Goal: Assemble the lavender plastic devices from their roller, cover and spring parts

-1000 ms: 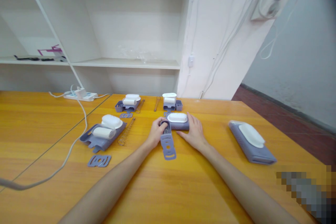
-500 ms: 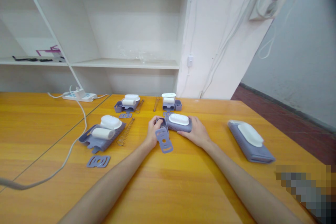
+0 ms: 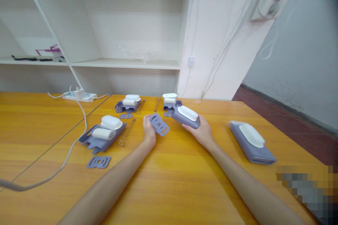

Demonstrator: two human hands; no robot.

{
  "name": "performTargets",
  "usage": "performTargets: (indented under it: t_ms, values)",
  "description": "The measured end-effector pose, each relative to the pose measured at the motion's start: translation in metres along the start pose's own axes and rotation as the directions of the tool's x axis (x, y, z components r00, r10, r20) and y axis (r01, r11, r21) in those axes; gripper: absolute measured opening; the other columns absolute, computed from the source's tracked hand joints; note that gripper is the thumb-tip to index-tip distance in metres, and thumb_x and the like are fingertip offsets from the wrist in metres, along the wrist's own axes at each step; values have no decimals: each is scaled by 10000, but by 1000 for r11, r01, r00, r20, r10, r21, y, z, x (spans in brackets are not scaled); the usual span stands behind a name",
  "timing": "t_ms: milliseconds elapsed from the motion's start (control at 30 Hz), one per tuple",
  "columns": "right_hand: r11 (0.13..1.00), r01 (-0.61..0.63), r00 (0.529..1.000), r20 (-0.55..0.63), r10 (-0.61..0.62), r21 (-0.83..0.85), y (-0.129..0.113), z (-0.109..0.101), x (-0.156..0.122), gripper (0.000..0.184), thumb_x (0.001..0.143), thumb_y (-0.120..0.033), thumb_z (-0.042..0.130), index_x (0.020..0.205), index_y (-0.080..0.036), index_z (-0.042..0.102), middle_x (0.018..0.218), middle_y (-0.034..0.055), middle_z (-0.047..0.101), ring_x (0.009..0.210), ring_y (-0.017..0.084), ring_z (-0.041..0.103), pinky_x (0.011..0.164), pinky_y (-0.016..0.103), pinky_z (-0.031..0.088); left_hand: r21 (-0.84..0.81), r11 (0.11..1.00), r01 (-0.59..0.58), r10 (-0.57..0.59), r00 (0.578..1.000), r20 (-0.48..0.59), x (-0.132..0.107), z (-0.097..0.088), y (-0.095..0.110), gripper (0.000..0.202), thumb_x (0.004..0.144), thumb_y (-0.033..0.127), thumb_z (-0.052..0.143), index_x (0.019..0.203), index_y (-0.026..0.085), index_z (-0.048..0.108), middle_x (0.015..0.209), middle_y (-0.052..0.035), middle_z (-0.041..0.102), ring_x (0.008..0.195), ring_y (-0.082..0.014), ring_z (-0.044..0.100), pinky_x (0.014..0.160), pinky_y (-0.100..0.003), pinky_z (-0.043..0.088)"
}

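Observation:
My left hand [image 3: 149, 132] is closed round a grey-purple part whose flat slotted plate [image 3: 158, 125] faces me; whatever sits behind the plate is hidden. To the right, my right hand [image 3: 202, 133] grips a grey-purple plastic casing [image 3: 185, 120] by its right end. A white oval piece [image 3: 188, 113] lies on top of that casing, which is tilted. The two held parts are apart. Behind the casing stands a similar set [image 3: 169, 101] with white pieces, and a small slotted plate [image 3: 167, 114] lies in front of that set.
At the left lie another casing with white pieces [image 3: 103, 134], a coiled spring [image 3: 126, 133] and a slotted plate [image 3: 98, 162]. Farther back is one more set [image 3: 130, 102]. A casing with a white oval top [image 3: 252, 142] rests at the right. A white cable [image 3: 83, 126] crosses the left side.
My left hand has moved left, and the slotted plate has turned and risen. My right hand has tilted the casing and shifted it slightly right, away from the left-hand part.

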State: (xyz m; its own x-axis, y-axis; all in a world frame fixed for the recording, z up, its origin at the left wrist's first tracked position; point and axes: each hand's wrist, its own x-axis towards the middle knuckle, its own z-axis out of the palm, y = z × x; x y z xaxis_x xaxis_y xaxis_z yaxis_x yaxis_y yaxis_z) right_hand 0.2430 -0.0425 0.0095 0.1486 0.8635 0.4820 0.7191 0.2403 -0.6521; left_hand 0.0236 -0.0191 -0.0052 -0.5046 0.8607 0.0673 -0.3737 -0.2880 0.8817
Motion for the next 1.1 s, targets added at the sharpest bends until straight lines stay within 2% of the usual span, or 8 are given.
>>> performTargets:
  t_ms: [167, 367, 633, 767, 933, 1100]
  values:
    - [991, -25, 999, -23, 29, 131, 2, -1, 3, 632, 604, -518, 686, 1119, -197, 512, 1080, 81, 613, 963, 251, 574, 797, 387, 462, 61, 998, -31, 36, 996, -88, 5, -1, 4, 184, 729, 347, 518, 841, 207, 474, 754, 37, 510, 683, -101, 523, 638, -216, 409]
    - [976, -6, 998, -53, 18, 219, 2, -2, 2, 650, 586, -495, 706, 1117, -172, 519, 1079, 99, 616, 963, 254, 573, 822, 408, 459, 174, 984, -38, 60, 991, -118, 4, -2, 8, 251, 746, 361, 541, 927, 229, 429, 807, 26, 489, 718, -118, 518, 648, -237, 417]
    - [979, 10, 996, -88, 8, 206, 2, -3, 0, 651, 590, -491, 712, 1121, -174, 510, 1072, 92, 609, 966, 245, 566, 831, 399, 452, 154, 987, -57, 79, 987, -142, 3, -3, 10, 276, 775, 369, 524, 977, 237, 391, 830, 22, 473, 721, -118, 520, 653, -243, 429]
    - [979, -10, 998, -65, 23, 204, 5, -2, 2, 675, 588, -494, 713, 1142, -181, 489, 1093, 94, 594, 985, 253, 560, 843, 413, 449, 148, 987, -57, 77, 988, -132, 5, -2, 7, 325, 773, 436, 547, 979, 235, 396, 864, 12, 497, 748, -118, 533, 670, -242, 437]
    - [994, 57, 998, -37, -54, 96, 6, -5, 4, 735, 573, -502, 713, 1197, -215, 452, 1137, 89, 534, 1055, 277, 520, 896, 444, 422, 182, 981, -71, 95, 987, -126, 7, -1, 5, 419, 751, 566, 538, 962, 228, 411, 894, -1, 514, 787, -122, 539, 692, -244, 438]
    - [994, 105, 994, 33, -105, 0, 7, -7, 1, 744, 545, -493, 723, 1191, -245, 450, 1114, 64, 484, 1010, 253, 533, 888, 402, 444, 214, 973, -87, 124, 979, -165, 12, -3, 3, 445, 757, 613, 493, 947, 216, 424, 901, -8, 515, 808, -123, 541, 721, -247, 435]
